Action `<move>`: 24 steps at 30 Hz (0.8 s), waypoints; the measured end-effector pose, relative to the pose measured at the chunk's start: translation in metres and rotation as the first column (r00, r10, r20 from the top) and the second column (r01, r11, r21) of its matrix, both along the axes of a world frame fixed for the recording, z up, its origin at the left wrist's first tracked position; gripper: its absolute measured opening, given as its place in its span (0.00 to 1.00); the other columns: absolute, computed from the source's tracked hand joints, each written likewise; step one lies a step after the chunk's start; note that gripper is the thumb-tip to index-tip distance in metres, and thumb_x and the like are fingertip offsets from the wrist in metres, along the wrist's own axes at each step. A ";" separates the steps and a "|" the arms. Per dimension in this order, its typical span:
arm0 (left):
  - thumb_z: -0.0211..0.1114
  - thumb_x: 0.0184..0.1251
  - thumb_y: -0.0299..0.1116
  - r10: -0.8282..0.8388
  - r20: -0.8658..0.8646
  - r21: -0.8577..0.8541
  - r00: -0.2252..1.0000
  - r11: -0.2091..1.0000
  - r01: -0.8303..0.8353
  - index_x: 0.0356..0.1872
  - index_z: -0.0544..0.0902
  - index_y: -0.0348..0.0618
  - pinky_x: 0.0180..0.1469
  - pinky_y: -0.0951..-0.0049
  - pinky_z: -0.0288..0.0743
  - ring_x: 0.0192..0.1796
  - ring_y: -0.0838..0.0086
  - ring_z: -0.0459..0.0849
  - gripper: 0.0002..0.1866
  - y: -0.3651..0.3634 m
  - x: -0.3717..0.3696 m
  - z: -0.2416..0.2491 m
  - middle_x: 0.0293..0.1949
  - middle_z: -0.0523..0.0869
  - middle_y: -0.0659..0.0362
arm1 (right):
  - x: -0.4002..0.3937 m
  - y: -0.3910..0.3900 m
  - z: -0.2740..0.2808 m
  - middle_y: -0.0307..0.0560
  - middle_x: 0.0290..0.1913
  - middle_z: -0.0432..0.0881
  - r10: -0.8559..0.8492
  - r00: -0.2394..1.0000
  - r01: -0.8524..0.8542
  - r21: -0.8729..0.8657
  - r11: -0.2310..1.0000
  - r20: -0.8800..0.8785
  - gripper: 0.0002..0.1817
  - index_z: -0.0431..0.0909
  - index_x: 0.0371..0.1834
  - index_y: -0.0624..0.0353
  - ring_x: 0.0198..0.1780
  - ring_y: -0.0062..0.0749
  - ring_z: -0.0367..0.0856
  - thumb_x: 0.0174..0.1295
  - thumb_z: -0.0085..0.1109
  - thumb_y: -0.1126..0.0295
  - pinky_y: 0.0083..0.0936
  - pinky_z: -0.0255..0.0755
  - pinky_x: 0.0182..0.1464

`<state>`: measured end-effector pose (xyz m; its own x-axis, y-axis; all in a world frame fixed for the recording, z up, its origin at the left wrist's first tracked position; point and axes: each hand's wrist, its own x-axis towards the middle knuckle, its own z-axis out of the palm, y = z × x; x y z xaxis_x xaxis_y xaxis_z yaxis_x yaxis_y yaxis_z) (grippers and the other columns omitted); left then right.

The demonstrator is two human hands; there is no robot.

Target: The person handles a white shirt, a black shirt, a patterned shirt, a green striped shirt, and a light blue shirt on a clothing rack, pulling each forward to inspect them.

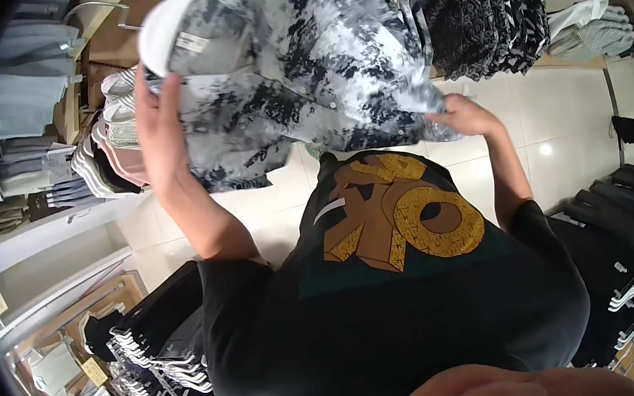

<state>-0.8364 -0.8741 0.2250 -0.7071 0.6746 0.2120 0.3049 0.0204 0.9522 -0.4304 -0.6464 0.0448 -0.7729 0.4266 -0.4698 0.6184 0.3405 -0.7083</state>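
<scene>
Marbled grey and white, the shirt (308,57) spreads out front, left hand (161,134) clasping it beside the collar (157,37), right hand (467,115) pinching its opposite edge, and it looks light, soft, floppy, best gripped at both ends!

This place is, as it seems, a clothing shop. Many black cloth garments (168,307) hang closely in rows on white hangers (131,349), at the left and at the right. Black-and-white patterned garments (467,33) hang in another row, and pale blue garments (25,79) at the upper left. There are also a small pale yellow card (95,372) and a shiny cream tiled floor (559,105).
</scene>
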 end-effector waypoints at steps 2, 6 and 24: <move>0.62 0.80 0.23 -0.069 -0.160 0.004 0.985 0.998 0.070 0.83 0.65 0.40 0.64 0.73 0.74 0.60 0.74 0.82 0.33 0.012 0.028 -0.015 0.63 0.84 0.51 | 0.002 -0.009 0.018 0.52 0.58 0.90 -0.541 0.756 0.266 -0.582 0.768 -0.368 0.18 0.87 0.55 0.64 0.53 0.36 0.90 0.74 0.67 0.60 0.33 0.80 0.59; 0.59 0.77 0.18 -0.376 -0.255 0.000 0.891 0.921 0.389 0.78 0.77 0.50 0.70 0.67 0.70 0.65 0.66 0.81 0.30 0.037 0.060 -0.070 0.62 0.83 0.49 | -0.048 0.003 0.026 0.51 0.52 0.91 -0.877 0.461 0.253 -0.928 0.274 -0.133 0.16 0.86 0.56 0.62 0.47 0.33 0.93 0.72 0.66 0.64 0.30 0.87 0.49; 0.89 0.42 0.35 -0.617 -0.495 -0.382 0.611 0.787 0.485 0.82 0.68 0.75 0.53 0.50 0.87 0.52 0.43 0.87 0.60 0.048 0.167 -0.085 0.60 0.73 0.42 | -0.070 -0.012 0.030 0.63 0.52 0.86 -0.903 0.419 -0.102 -0.983 -0.152 0.096 0.14 0.71 0.62 0.76 0.47 0.43 0.92 0.84 0.44 0.74 0.34 0.91 0.54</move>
